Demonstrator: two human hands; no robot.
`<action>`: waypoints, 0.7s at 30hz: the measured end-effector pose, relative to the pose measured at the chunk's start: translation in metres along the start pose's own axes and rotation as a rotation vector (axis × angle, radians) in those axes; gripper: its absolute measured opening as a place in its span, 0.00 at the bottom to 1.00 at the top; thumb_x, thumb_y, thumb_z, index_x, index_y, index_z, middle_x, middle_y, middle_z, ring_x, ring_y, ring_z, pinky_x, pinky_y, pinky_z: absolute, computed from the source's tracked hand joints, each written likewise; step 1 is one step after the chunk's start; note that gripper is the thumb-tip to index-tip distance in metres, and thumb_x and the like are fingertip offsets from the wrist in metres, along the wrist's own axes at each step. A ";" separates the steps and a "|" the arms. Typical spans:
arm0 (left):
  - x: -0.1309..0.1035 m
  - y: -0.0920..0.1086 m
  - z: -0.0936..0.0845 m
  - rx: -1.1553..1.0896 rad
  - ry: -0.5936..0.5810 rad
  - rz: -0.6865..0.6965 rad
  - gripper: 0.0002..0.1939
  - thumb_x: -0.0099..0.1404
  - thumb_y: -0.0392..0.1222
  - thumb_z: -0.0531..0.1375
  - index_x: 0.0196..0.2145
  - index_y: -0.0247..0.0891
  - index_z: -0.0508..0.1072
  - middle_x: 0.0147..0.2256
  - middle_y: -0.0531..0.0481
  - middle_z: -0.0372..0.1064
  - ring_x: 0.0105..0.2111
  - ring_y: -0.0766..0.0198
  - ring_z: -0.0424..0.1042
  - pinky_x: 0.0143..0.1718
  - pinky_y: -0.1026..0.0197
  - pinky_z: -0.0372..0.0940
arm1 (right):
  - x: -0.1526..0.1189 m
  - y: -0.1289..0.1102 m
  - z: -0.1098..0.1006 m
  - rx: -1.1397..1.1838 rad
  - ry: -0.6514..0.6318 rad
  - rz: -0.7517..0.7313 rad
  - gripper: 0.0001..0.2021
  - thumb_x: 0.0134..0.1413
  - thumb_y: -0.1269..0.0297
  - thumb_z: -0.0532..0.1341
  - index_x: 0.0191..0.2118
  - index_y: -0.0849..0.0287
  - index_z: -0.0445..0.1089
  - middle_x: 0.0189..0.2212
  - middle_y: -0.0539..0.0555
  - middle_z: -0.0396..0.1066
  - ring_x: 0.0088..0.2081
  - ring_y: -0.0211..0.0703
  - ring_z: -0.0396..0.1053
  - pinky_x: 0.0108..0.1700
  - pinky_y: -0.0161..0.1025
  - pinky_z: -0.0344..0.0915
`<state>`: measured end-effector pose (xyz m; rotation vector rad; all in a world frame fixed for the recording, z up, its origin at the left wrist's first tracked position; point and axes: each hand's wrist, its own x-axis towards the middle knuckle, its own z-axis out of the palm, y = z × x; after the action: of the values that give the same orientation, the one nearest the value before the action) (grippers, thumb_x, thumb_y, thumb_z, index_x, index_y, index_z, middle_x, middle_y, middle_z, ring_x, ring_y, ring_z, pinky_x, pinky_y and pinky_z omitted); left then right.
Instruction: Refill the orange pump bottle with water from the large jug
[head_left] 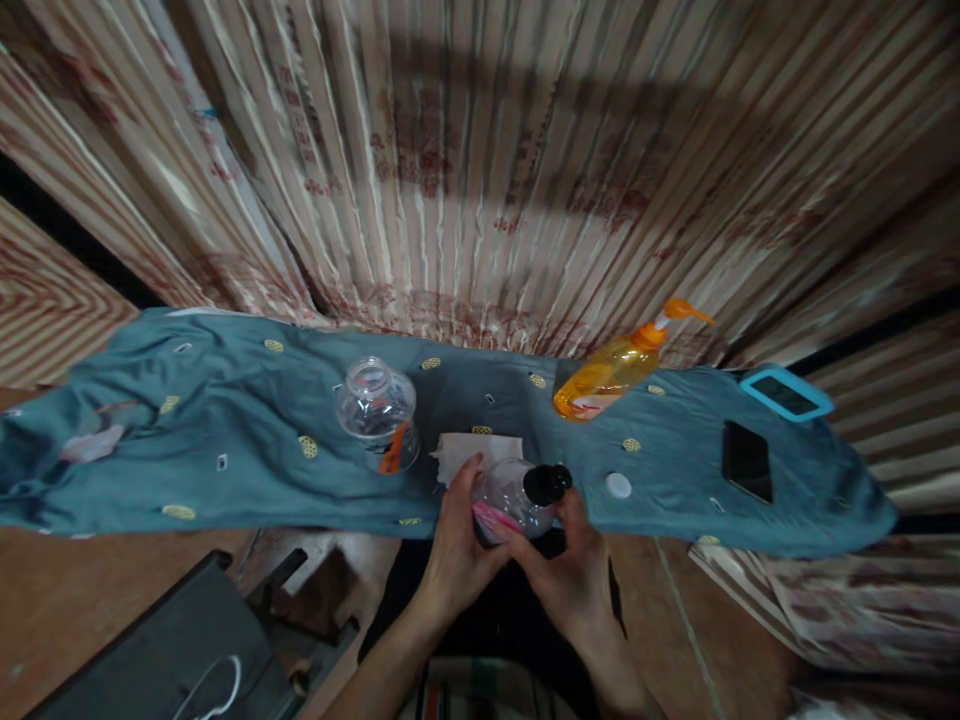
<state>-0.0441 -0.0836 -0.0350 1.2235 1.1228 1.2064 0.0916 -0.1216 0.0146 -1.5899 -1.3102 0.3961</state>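
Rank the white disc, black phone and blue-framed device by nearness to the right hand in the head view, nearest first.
1. White disc: ahead and slightly right of the right hand.
2. Black phone: farther right.
3. Blue-framed device: beyond the phone.

Clear bottle [504,492] is reading to me as smooth, glossy plastic; its black top [546,484] is looking like opaque plastic with a slight shine. Jar [375,412] is showing as clear, glossy plastic, catching small highlights. Amber bottle [604,380] is appearing smooth, translucent, likewise plastic. Paper [469,455] is looking matt, one edge ragged. I am seeing cloth [255,425] as matt fabric, wrinkling into folds. Phone [747,460] is presenting a smooth, dark, glossy face. White disc [619,486] is appearing smooth, like plastic. Curtain [450,150] is showing rough pleats with a faint sheen; I am not resolving its material.
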 end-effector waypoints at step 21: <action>-0.044 -0.035 0.015 0.268 -0.293 0.130 0.45 0.56 0.39 0.71 0.69 0.37 0.62 0.64 0.34 0.74 0.62 0.43 0.78 0.66 0.40 0.72 | -0.004 -0.005 -0.053 0.486 -0.168 0.092 0.09 0.68 0.59 0.70 0.51 0.41 0.82 0.39 0.42 0.80 0.38 0.33 0.76 0.45 0.22 0.70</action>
<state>-0.0304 -0.1272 -0.0708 1.6406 1.0186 0.9509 0.1275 -0.1514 0.0415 -1.2264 -1.1539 0.8515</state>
